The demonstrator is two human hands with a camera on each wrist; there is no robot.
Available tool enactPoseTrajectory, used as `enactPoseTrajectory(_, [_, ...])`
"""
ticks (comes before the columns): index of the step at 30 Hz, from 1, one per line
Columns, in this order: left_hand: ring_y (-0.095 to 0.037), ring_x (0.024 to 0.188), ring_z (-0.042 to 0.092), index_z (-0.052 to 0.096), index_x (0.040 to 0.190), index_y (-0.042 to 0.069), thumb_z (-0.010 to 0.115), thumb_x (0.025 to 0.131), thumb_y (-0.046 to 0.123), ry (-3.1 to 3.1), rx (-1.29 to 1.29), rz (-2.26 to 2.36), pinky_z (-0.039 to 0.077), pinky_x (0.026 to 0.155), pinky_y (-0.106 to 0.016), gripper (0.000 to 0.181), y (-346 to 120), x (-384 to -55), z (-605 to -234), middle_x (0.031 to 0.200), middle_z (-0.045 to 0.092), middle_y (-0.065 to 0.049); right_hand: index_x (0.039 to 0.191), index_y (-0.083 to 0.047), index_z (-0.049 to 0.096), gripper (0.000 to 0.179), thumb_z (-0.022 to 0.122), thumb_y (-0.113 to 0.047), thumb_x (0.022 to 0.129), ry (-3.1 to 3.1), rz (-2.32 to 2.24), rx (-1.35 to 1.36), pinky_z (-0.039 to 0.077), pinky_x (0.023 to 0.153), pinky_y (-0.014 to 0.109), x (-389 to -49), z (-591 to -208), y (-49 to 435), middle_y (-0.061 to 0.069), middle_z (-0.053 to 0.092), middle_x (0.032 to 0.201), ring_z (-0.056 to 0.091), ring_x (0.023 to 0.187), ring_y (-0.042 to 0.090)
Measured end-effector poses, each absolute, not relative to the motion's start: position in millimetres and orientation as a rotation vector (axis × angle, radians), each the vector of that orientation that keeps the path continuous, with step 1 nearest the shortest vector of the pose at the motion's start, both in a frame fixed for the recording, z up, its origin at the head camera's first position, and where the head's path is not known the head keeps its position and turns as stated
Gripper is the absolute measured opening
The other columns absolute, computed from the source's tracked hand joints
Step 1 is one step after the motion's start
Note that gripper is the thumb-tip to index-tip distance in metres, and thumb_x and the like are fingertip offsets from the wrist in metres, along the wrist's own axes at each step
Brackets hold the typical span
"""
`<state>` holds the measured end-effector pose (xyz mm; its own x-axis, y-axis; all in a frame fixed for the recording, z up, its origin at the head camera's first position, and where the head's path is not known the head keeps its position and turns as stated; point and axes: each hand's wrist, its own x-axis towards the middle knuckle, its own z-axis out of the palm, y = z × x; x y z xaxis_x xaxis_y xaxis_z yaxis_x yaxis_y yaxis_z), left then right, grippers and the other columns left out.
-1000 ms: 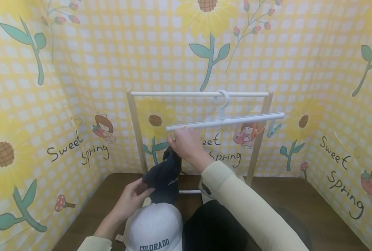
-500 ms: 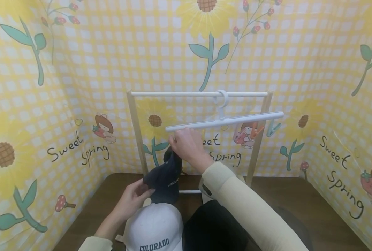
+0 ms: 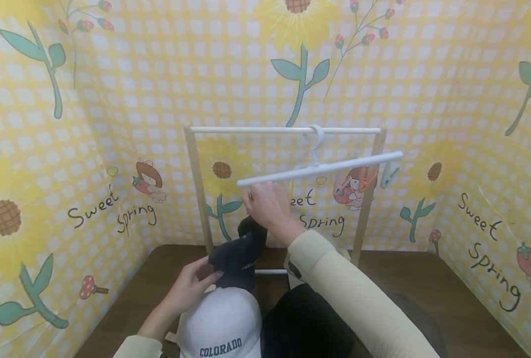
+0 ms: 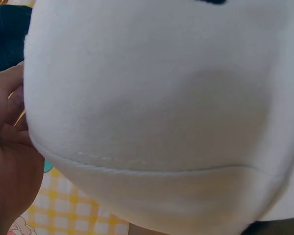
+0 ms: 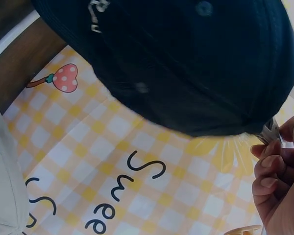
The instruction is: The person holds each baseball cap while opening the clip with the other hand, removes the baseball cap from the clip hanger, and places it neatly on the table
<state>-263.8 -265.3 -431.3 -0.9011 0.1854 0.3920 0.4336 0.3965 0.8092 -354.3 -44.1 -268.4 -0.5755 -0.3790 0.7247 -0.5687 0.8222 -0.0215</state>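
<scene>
A navy baseball cap [image 3: 234,256] with light lettering hangs below the left end of the white hanger [image 3: 319,169]. My left hand [image 3: 189,283] pinches its left edge between thumb and fingers. Just under the hanger bar, my right hand [image 3: 267,204] has its fingers curled. In the right wrist view, the right hand [image 5: 279,176] pinches a small grey clip-like piece [image 5: 270,132] at the edge of the navy cap [image 5: 186,68]. A white cap [image 3: 222,318] lettered COLORADO is close in front of the left hand and fills most of the left wrist view.
The hanger hooks over the top bar of a rack [image 3: 247,130] on a brown table [image 3: 131,298]. An orange clip [image 3: 367,181] and a teal clip [image 3: 389,176] hang at its right. A black cap-like shape [image 3: 305,323] is beside the white cap. Yellow checked cloth surrounds everything.
The hanger tilts slightly more, its right end higher. The navy cap's upper part has shifted a little right and down from the right hand. Both hands stay nearly in place.
</scene>
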Motion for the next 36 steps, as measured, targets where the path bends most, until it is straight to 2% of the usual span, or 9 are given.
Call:
enactPoseTrajectory(16, [-0.022,0.107,0.071,0.064,0.136,0.012,0.071,0.098,0.016,-2.506,-0.530,-1.513,0.057,0.084,-0.028,0.039,-259,-269,-443,0.117,0.074,-0.009,0.053,-0.017,0.043,0.048,0.057,-0.023,0.098,-2.274,0.359,0.719,0.025,0.037,0.025,-353,-273,-41,-0.004,0.038,0.046,0.033,0.041,0.013])
enactPoseTrajectory(25, [-0.016,0.104,0.071,0.065,0.135,0.016,0.072,0.097,0.016,-2.519,-0.496,-1.451,0.057,0.084,-0.029,0.038,-260,-274,-448,0.112,0.076,-0.003,0.050,-0.018,0.045,0.051,0.057,-0.028,0.098,-2.285,0.334,0.726,0.024,0.038,0.024,-353,-273,-44,-0.006,0.038,0.044,0.033,0.041,0.012])
enactPoseTrajectory(30, [-0.015,0.105,0.070,0.065,0.134,0.018,0.071,0.097,0.015,-2.533,-0.405,-1.391,0.055,0.090,-0.032,0.038,-261,-276,-449,0.112,0.075,0.002,0.050,-0.018,0.046,0.052,0.059,-0.033,0.099,-2.281,0.318,0.716,0.025,0.037,0.024,-353,-274,-45,-0.006,0.040,0.044,0.035,0.041,0.012])
enactPoseTrajectory(36, [-0.023,0.104,0.071,0.063,0.135,0.011,0.067,0.099,0.010,-2.560,-0.314,-1.432,0.059,0.082,-0.032,0.036,-261,-278,-450,0.115,0.074,-0.007,0.050,-0.017,0.047,0.055,0.063,-0.042,0.097,-2.280,0.327,0.677,0.024,0.038,0.024,-351,-273,-46,-0.006,0.040,0.043,0.035,0.040,0.011])
